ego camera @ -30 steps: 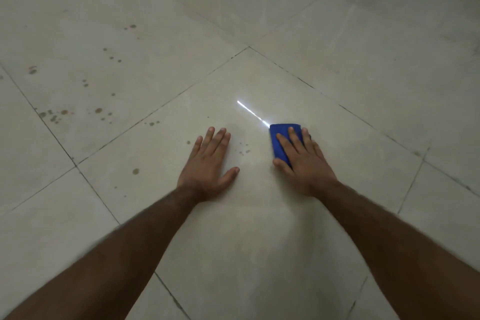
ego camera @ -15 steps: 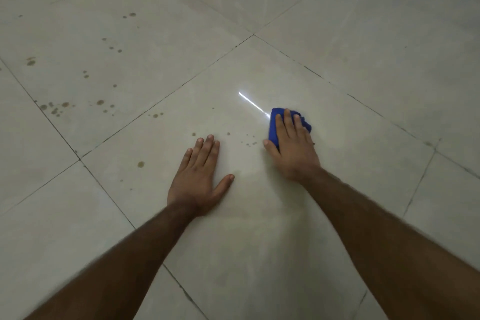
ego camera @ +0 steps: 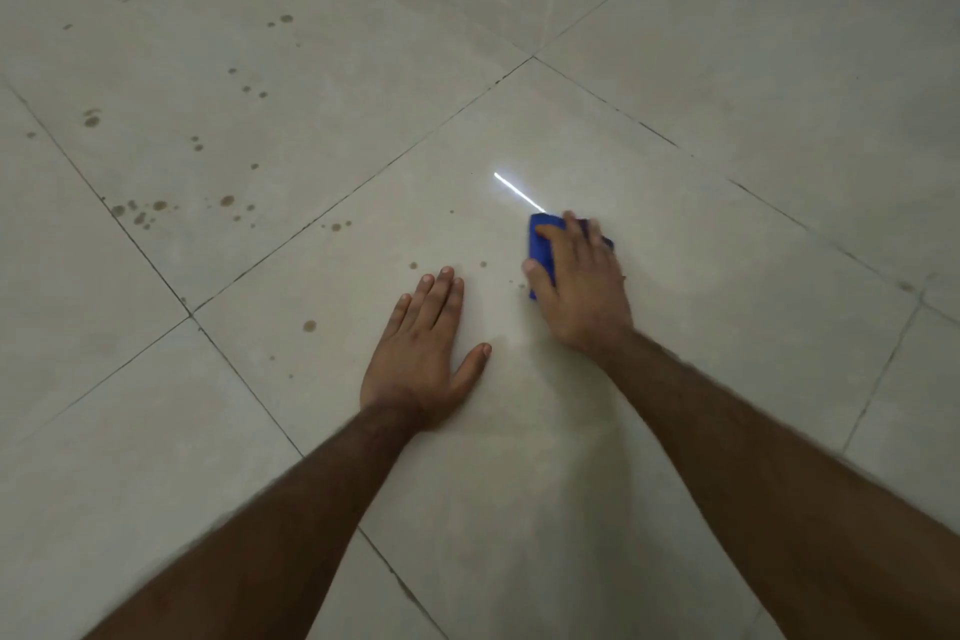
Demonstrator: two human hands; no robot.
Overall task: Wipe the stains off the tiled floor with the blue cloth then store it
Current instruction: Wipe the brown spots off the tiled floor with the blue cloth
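Pressing blue cloth (ego camera: 540,244) flat to tiled floor (ego camera: 675,161) with right hand (ego camera: 582,296), fingers straight and close together on top, thumb at its left edge. Bracing with left hand (ego camera: 421,353), palm down, near left of cloth, fingers together, thumb splayed. Noting brown stains (ego camera: 140,213) scattered left and far left

Floor (ego camera: 727,68): large glossy pale beige tiles, set diagonally across the view.
Grout lines (ego camera: 363,182): thin, dark.
Light: dim; white streak (ego camera: 517,192) reflected on one tile.
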